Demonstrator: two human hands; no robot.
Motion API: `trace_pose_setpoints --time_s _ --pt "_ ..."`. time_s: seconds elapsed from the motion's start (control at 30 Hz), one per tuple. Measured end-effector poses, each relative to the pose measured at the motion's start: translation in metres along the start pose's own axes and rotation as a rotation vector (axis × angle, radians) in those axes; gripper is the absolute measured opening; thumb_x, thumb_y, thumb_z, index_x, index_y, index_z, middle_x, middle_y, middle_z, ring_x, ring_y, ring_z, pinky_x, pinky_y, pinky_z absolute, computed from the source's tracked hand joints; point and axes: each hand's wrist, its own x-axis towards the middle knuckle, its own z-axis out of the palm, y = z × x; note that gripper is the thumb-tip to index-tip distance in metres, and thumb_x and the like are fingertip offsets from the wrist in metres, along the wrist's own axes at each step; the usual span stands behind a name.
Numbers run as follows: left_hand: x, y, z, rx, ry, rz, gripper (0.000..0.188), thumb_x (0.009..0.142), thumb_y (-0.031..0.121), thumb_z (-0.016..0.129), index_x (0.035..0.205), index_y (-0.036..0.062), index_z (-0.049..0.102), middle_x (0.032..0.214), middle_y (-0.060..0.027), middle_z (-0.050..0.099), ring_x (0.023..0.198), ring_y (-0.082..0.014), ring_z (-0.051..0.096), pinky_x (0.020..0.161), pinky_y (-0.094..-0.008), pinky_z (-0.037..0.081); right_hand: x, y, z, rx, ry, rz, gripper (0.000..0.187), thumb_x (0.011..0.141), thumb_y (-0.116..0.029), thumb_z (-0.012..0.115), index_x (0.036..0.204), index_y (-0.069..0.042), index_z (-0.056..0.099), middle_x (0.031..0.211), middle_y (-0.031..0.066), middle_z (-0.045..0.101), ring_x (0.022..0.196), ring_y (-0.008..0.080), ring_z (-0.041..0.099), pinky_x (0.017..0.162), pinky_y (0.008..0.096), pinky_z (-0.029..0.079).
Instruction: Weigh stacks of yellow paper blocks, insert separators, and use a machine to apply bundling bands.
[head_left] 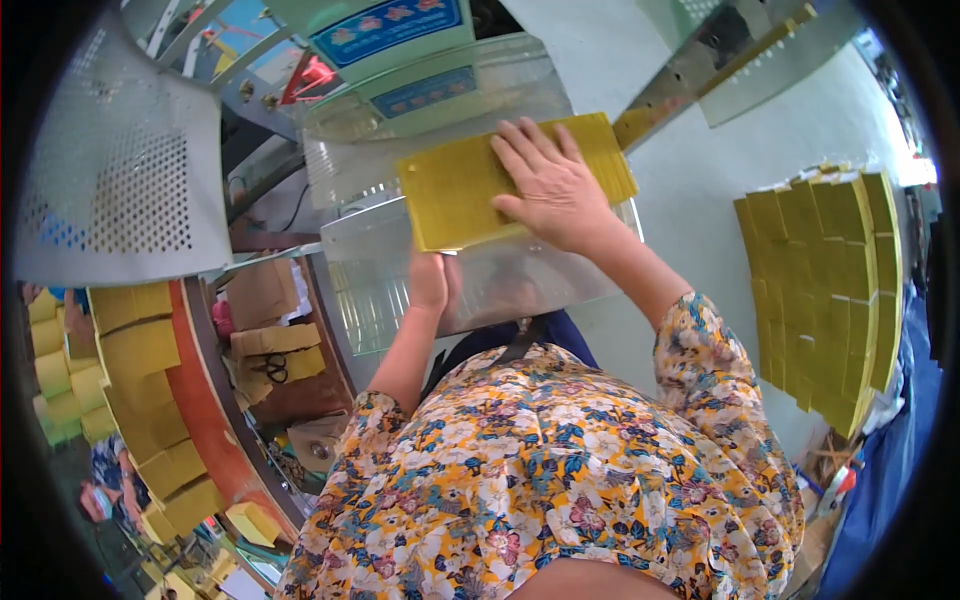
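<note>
A thick bundle of yellow paper sheets (450, 190) is above a shiny metal tray (370, 270), its long side running across in front of me. My right hand (550, 190) lies flat on top of it, fingers spread toward the far edge. At the near left corner of the bundle, my left hand (432, 282) grips from below. Its fingers are mostly hidden by the paper. A small pale strip shows at that corner, too small to make out.
Yellow bundles stand in a tall stack (815, 290) at right; more yellow stacks (150, 370) line a red-edged bench at left. Black-handled scissors (270, 368) lie on a shelf. A perforated metal guard (120, 190) and a machine with a blue sign (385, 30) are beyond.
</note>
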Motion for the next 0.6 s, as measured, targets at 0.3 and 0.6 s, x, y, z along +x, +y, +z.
trace_pose_setpoints --time_s 0.3,0.6 --pt "-0.009 0.053 0.02 -0.053 -0.082 0.064 0.049 0.104 0.024 0.039 0.148 0.0014 0.032 0.142 -0.0088 0.045 0.128 -0.0167 0.046 0.107 -0.0306 0.037 0.009 0.003 0.025 -0.069 -0.055 0.008 0.07 0.089 -0.046 0.058 0.143 -0.004 0.041 0.151 0.0125 0.038 0.142 0.0294 0.03 0.117 0.0501 0.017" --pt "0.007 0.03 -0.007 0.245 -0.125 0.108 0.05 0.104 0.027 0.042 0.148 0.0024 0.033 0.14 -0.012 0.048 0.127 -0.019 0.048 0.104 -0.0312 0.041 0.053 -0.069 0.0 0.108 0.042 -0.242 0.07 0.087 -0.043 0.061 0.145 -0.008 0.041 0.153 0.0111 0.036 0.146 0.0259 0.025 0.119 0.0498 0.013"
